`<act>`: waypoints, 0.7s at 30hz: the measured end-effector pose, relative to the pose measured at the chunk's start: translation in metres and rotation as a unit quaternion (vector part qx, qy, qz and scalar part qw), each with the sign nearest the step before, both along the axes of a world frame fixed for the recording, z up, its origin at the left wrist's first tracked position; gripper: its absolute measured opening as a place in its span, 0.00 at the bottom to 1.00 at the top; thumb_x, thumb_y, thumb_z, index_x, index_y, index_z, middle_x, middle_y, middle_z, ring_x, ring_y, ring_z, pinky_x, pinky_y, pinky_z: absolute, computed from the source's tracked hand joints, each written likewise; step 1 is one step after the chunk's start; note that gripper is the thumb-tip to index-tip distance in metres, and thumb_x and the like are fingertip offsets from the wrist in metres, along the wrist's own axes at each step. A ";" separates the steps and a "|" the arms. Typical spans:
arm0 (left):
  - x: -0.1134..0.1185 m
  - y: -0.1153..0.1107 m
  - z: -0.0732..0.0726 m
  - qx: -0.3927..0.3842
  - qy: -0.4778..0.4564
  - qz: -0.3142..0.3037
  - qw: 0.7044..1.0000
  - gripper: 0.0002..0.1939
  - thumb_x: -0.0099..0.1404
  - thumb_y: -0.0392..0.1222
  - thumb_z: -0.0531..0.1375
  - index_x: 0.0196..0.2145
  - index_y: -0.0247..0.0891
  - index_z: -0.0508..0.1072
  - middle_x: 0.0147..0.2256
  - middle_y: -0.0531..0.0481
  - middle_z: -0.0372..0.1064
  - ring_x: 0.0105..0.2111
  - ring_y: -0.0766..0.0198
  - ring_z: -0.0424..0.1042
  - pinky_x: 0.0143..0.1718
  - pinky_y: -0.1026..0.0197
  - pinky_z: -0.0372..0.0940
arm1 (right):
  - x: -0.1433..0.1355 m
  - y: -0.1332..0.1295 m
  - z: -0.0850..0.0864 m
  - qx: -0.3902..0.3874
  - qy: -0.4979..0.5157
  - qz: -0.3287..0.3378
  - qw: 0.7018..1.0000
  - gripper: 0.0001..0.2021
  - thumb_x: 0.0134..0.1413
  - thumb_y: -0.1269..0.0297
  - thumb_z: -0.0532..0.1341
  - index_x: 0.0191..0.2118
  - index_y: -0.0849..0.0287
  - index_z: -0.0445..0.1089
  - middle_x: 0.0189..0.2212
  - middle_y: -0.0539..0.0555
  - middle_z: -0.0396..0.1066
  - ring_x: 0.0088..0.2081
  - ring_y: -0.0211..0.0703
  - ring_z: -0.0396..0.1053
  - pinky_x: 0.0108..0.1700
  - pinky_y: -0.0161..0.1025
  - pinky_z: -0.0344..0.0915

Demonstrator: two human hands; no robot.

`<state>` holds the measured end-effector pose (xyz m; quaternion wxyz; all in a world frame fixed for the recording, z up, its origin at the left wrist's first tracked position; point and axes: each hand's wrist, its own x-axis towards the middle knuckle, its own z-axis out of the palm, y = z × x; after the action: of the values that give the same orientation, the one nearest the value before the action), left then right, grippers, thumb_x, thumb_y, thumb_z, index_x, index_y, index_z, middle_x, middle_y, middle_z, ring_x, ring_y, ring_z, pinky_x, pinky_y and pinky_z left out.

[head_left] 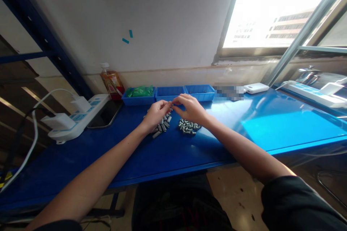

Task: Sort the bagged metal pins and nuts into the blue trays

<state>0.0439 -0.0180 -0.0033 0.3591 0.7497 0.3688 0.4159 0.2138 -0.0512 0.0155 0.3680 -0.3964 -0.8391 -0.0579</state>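
My left hand is closed in a pinch above a pile of small grey metal cylinders and hides part of that pile. Its fingertips meet those of my right hand, which pinches from the other side. A tiny dark bit shows between the fingertips, too small to make out. Below my right hand lies a second pile of shorter silvery metal pieces, a little apart from the first. Both piles rest directly on the blue tabletop.
Behind the hands stand a blue bin with green bags, a middle blue bin and a right blue bin. At left are a bottle, a phone and a power strip. A white box lies near the window.
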 end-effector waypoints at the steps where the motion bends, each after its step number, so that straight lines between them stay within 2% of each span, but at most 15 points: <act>1: 0.000 0.000 -0.001 0.004 0.005 -0.004 1.000 0.27 0.63 0.66 0.50 0.33 0.36 0.70 0.27 0.50 0.71 0.26 0.65 0.69 0.29 0.64 0.63 | 0.001 0.000 0.001 0.004 -0.001 -0.003 1.000 0.05 0.58 0.65 0.58 0.37 0.58 0.69 0.32 0.54 0.71 0.36 0.44 0.67 0.40 0.39 0.60; 3: 0.000 -0.001 -0.002 0.021 0.026 -0.017 0.999 0.25 0.67 0.61 0.48 0.34 0.36 0.70 0.28 0.49 0.71 0.27 0.63 0.70 0.31 0.63 0.64 | 0.007 0.002 0.005 0.016 -0.009 -0.013 1.000 0.06 0.59 0.63 0.57 0.36 0.58 0.69 0.31 0.53 0.72 0.35 0.43 0.68 0.40 0.38 0.60; 5: -0.001 -0.002 -0.003 0.047 0.062 -0.041 0.996 0.20 0.68 0.56 0.51 0.37 0.37 0.72 0.29 0.48 0.72 0.30 0.61 0.70 0.34 0.60 0.64 | 0.019 0.007 0.012 0.041 -0.001 -0.059 0.997 0.09 0.60 0.60 0.56 0.35 0.58 0.69 0.31 0.54 0.72 0.36 0.44 0.68 0.41 0.39 0.60; 8: -0.003 -0.004 -0.004 0.088 0.121 -0.100 0.984 0.08 0.62 0.44 0.61 0.38 0.41 0.75 0.33 0.48 0.73 0.36 0.58 0.70 0.42 0.58 0.63 | 0.045 0.019 0.019 0.067 0.037 -0.217 0.973 0.11 0.61 0.59 0.54 0.39 0.60 0.70 0.33 0.57 0.73 0.38 0.48 0.69 0.43 0.42 0.59; 10: -0.004 -0.006 -0.003 0.135 0.186 -0.149 0.962 0.08 0.61 0.39 0.61 0.40 0.42 0.76 0.36 0.47 0.73 0.40 0.56 0.69 0.45 0.57 0.61 | 0.062 0.027 0.018 0.042 0.050 -0.308 0.949 0.13 0.59 0.60 0.56 0.43 0.61 0.70 0.33 0.58 0.74 0.38 0.51 0.69 0.41 0.42 0.59; 11: -0.005 -0.006 -0.002 0.168 0.225 -0.167 0.945 0.10 0.62 0.38 0.60 0.41 0.43 0.76 0.38 0.47 0.73 0.41 0.56 0.69 0.45 0.57 0.62 | 0.067 0.029 0.016 0.020 0.052 -0.332 0.942 0.13 0.57 0.60 0.56 0.44 0.61 0.70 0.33 0.57 0.74 0.38 0.52 0.69 0.39 0.42 0.59; 13: -0.005 -0.006 -0.001 0.236 0.301 -0.180 0.906 0.11 0.64 0.38 0.58 0.44 0.42 0.75 0.40 0.45 0.73 0.42 0.56 0.69 0.44 0.57 0.62 | 0.069 0.030 0.010 -0.016 0.051 -0.336 0.940 0.10 0.55 0.62 0.57 0.39 0.59 0.71 0.31 0.55 0.74 0.35 0.50 0.70 0.35 0.40 0.58; 15: -0.006 -0.006 0.000 0.272 0.340 -0.169 0.884 0.09 0.65 0.39 0.59 0.43 0.42 0.75 0.41 0.46 0.72 0.43 0.55 0.69 0.43 0.58 0.62 | 0.060 0.027 0.005 -0.024 0.044 -0.311 0.949 0.06 0.52 0.65 0.56 0.32 0.57 0.70 0.28 0.53 0.73 0.31 0.47 0.69 0.32 0.38 0.56; 18: -0.005 -0.006 0.000 0.280 0.355 -0.158 0.878 0.08 0.64 0.40 0.59 0.41 0.41 0.75 0.41 0.46 0.72 0.42 0.55 0.69 0.43 0.57 0.62 | 0.037 0.020 0.001 -0.019 0.026 -0.260 0.965 0.06 0.50 0.68 0.54 0.25 0.56 0.66 0.24 0.51 0.70 0.29 0.44 0.66 0.30 0.37 0.53; 21: -0.003 -0.007 -0.003 0.282 0.358 -0.155 0.876 0.10 0.66 0.40 0.58 0.44 0.42 0.74 0.42 0.46 0.72 0.44 0.55 0.68 0.45 0.56 0.61 | 0.020 0.015 -0.002 -0.037 0.027 -0.220 0.975 0.06 0.50 0.69 0.51 0.27 0.56 0.63 0.25 0.52 0.68 0.28 0.44 0.65 0.30 0.38 0.53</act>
<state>0.0414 -0.0249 -0.0063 0.0358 0.9646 0.2177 0.1446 0.2336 -0.0358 0.0134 0.3536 -0.5857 -0.7230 -0.0955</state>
